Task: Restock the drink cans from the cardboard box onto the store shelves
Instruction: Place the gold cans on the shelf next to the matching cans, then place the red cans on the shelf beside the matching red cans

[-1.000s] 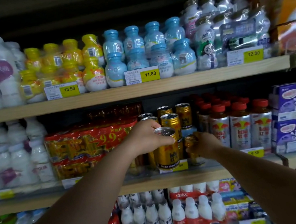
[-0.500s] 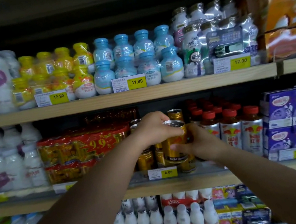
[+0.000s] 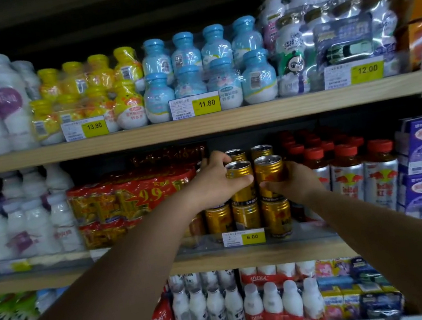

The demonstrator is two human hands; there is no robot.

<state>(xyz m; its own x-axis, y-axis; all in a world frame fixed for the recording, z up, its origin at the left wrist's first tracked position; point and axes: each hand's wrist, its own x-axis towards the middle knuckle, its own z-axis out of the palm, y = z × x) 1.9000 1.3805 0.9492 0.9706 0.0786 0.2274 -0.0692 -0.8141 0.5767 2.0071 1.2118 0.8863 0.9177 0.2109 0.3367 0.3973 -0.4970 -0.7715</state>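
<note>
left hand [image 3: 212,184]: fingers curled round the left can [image 3: 244,195], thumb across the front, the rest wrapped behind. Side grip leaves the base free to land.
right hand [image 3: 297,184]: clamped on the right can [image 3: 269,171] the same way, thumb in front, fingers hidden behind it.
cans: both upright and just beside each other in the front of the second tier. They stand on the bottom row [image 3: 246,217] of matching gold cans on the middle shelf [image 3: 246,258].
seating: bases look level with the lids below. Cannot tell whether the weight is fully down.
why two at once: my guess is one can per hand halves the trips, and the pair squares up against each other.
why stacked: floor slots at the front are full, and the rear cans [image 3: 261,150] already sit at tier-two height, so the front is being built up to match.
lane limits: red multipack [image 3: 128,202] on the left, red-capped bottles [image 3: 349,177] on the right. The 6.00 price tag [image 3: 244,238] sits below the lane, so the placement looks correct.
risk: a can base on a lid rim is a narrow seat, and an off-centre release could tip the can forward off the shelf.
next: check both are centred, then let go.
cardboard box: not in view, so remaining stock unknown.
</note>
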